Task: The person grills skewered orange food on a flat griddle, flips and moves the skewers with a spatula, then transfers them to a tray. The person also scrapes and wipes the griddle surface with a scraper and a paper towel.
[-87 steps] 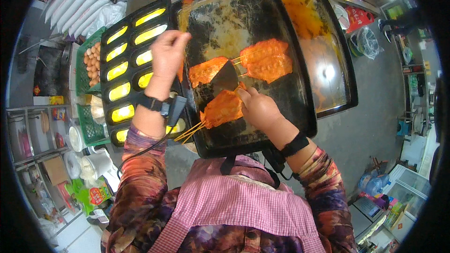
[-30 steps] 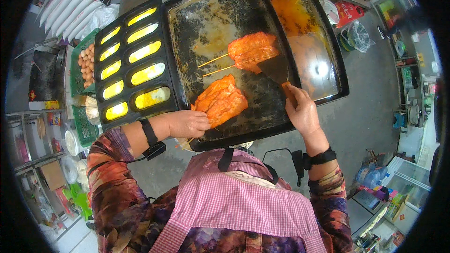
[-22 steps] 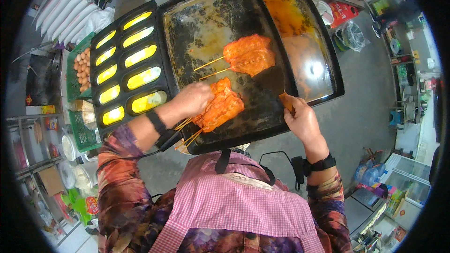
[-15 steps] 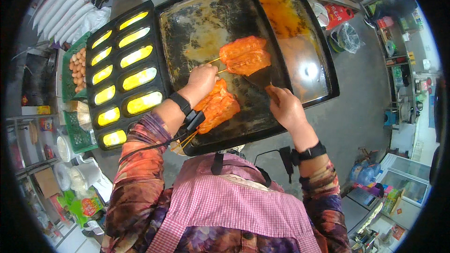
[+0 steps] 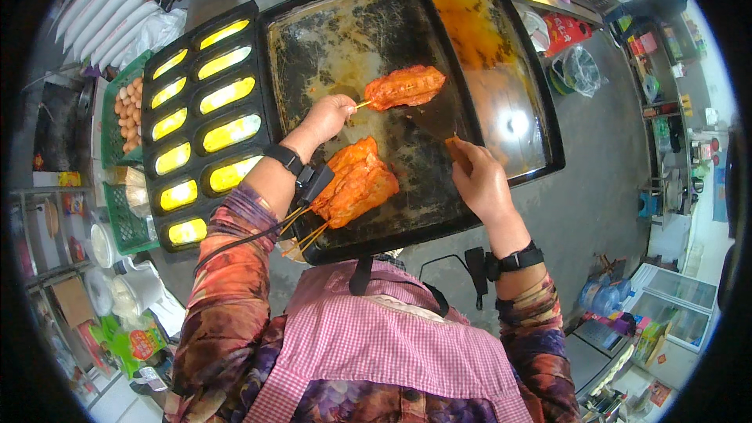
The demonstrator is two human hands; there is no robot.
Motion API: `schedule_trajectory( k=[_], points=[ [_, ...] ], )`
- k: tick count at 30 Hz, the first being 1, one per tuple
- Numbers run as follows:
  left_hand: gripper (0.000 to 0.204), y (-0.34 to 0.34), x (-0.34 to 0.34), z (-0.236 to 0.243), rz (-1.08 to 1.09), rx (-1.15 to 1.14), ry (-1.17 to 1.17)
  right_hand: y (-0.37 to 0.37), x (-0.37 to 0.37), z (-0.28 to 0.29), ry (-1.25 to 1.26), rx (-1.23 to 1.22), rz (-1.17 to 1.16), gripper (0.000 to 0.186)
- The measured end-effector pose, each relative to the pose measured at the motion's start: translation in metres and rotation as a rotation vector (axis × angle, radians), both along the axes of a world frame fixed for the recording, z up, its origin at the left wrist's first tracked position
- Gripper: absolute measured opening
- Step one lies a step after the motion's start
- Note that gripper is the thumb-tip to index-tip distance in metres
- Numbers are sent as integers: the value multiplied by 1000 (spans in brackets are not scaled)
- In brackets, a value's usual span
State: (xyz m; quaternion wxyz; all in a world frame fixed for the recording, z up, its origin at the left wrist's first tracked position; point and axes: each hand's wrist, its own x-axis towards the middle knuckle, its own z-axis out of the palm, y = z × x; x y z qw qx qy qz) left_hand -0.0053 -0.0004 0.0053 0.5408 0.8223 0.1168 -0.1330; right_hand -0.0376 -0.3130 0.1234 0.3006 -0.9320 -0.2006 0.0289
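Observation:
My left hand (image 5: 330, 116) pinches the stick end of a skewer of flat, orange-red marinated meat (image 5: 406, 88) over the far part of a black baking tray (image 5: 337, 47). In my right hand (image 5: 479, 184) is the handle of a spatula (image 5: 435, 119), its dark, wide blade just to the near right of that meat. Whether the blade touches the meat I cannot tell. Several more meat skewers (image 5: 359, 188) lie together on the tray's near left part, their sticks pointing toward me past the rim, partly behind my left wrist.
A black mould pan (image 5: 196, 133) with oval hollows of yellow liquid stands left of the tray. Beyond it are a green crate (image 5: 117, 153) and brown eggs (image 5: 129, 113). At the right, a second tray (image 5: 509, 102) holds orange-brown liquid. A plastic-lined bin (image 5: 576, 70) stands farther right.
The meat at my left hand has gone from two pieces side by side to one narrower shape, now lying farther from the near skewers. My left hand moved slightly away and left.

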Motion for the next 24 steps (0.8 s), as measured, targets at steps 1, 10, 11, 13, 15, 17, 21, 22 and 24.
schedule_trajectory(
  k=[1,10,11,13,15,17,21,22,24],
  points=[
    [13,2,1,-2,-2,2,9,3,3,-1,2,-24,-15,37],
    [13,3,6,-21,101,-92,4,32,8,-25,61,-155,-58,34],
    [13,3,7,-19,132,-120,29,33,8,-26,42,-177,-59,34],
    [13,5,7,-14,188,-183,77,33,8,-26,44,-237,-46,34],
    [12,10,9,-7,291,-319,96,33,10,-25,45,-239,-40,32],
    [12,11,11,-2,330,-300,48,33,11,-24,45,-231,-40,31],
    [14,7,4,-2,201,275,-399,33,9,-19,32,-187,-35,31],
    [14,3,1,-4,176,327,-402,31,7,-17,27,-176,-31,32],
    [13,-3,-4,-10,120,354,-359,24,1,-11,73,-177,-30,33]
  ],
)
